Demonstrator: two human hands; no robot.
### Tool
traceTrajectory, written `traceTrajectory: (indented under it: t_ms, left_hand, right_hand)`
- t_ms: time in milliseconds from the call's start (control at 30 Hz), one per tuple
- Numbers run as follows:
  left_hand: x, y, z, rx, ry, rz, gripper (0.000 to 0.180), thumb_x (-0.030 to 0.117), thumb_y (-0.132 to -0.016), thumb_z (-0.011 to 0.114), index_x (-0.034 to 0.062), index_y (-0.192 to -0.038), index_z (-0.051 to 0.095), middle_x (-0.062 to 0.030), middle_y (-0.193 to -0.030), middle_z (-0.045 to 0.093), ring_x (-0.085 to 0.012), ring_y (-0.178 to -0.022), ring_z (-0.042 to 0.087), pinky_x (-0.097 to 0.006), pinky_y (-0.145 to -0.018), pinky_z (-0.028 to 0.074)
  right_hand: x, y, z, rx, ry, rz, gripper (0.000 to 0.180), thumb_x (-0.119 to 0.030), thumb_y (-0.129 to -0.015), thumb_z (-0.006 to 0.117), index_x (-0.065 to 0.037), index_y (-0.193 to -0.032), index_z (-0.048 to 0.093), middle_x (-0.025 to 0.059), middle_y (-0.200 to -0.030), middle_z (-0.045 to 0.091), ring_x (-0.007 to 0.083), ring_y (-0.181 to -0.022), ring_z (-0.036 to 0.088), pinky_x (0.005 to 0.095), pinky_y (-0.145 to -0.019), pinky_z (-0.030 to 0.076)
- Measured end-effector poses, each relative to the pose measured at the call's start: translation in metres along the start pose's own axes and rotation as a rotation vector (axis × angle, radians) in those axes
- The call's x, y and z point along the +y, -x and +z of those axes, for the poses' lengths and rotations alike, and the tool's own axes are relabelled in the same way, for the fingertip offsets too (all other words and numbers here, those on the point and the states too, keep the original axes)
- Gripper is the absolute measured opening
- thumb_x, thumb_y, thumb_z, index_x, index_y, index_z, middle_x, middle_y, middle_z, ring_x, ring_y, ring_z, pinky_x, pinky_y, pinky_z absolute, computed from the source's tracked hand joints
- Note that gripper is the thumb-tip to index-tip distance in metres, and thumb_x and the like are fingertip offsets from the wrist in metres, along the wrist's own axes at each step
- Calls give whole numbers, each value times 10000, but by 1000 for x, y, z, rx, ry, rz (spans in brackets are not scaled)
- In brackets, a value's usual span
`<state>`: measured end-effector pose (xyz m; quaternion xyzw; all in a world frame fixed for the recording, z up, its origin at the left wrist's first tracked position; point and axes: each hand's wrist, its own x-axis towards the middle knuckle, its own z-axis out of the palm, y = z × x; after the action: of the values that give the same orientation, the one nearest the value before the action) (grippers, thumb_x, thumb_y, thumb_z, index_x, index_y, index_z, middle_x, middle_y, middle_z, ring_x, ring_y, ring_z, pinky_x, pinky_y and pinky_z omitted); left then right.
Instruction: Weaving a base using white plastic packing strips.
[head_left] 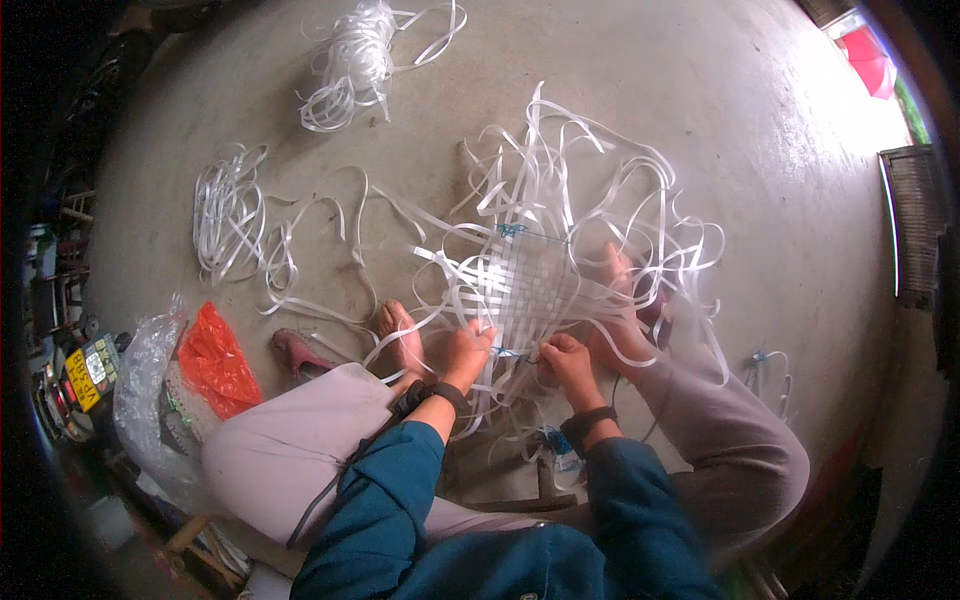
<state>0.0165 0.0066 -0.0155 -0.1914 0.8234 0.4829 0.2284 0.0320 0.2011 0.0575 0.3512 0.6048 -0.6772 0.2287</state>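
A partly woven sheet of white plastic straps (525,290) lies between my bare feet, with long loose strap ends curling out on all sides. My left hand (467,355) is closed at the near left edge of the weave, its fingers on a white strap. By the near right corner my right hand (568,364) is closed in a pinch; whatever is between its fingertips is too small to make out. A blue tie (508,352) crosses the near edge between my hands. Another blue tie (512,230) sits at the far edge.
A big bundle of white strap (358,60) lies at the far side, and a looser coil (228,215) at the left. Near my left knee are a red plastic bag (215,360), clear plastic (145,385) and a dark shoe (296,352). A motorcycle plate (88,372) shows at far left.
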Motion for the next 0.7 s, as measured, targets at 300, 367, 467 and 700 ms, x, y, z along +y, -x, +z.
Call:
traceTrajectory:
  t_ms: [300,367,467,700]
  left_hand:
    - [6,1,-2,-1,-20,1,280,303,-813,589,38,-899,615,-203,-747,622,-358,-737,617,-431,-653,454]
    - [12,4,-1,-13,-41,-7,284,307,-814,586,38,-897,618,-201,-752,625,-360,-749,618,-431,-660,456]
    - [13,6,-4,-16,-13,2,288,313,-815,585,44,-912,625,-198,-760,631,-360,-756,619,-430,-665,459]
    - [10,3,-6,-23,-36,-22,296,318,-815,587,58,-949,634,-190,-776,641,-351,-764,626,-428,-674,464]
  right_hand:
    - [4,-1,0,10,-6,38,161,-138,-798,623,12,-858,618,40,-689,608,112,-540,555,240,-475,430]
    - [6,-2,-3,12,-18,40,166,-139,-797,625,13,-862,617,41,-688,608,112,-539,555,240,-473,429]
    - [4,0,-2,-5,-28,91,137,-125,-814,631,-9,-878,595,32,-682,589,103,-564,543,221,-507,424]
    - [-4,8,1,-4,1,75,144,-146,-827,596,-4,-843,603,17,-663,575,96,-551,530,223,-496,409]
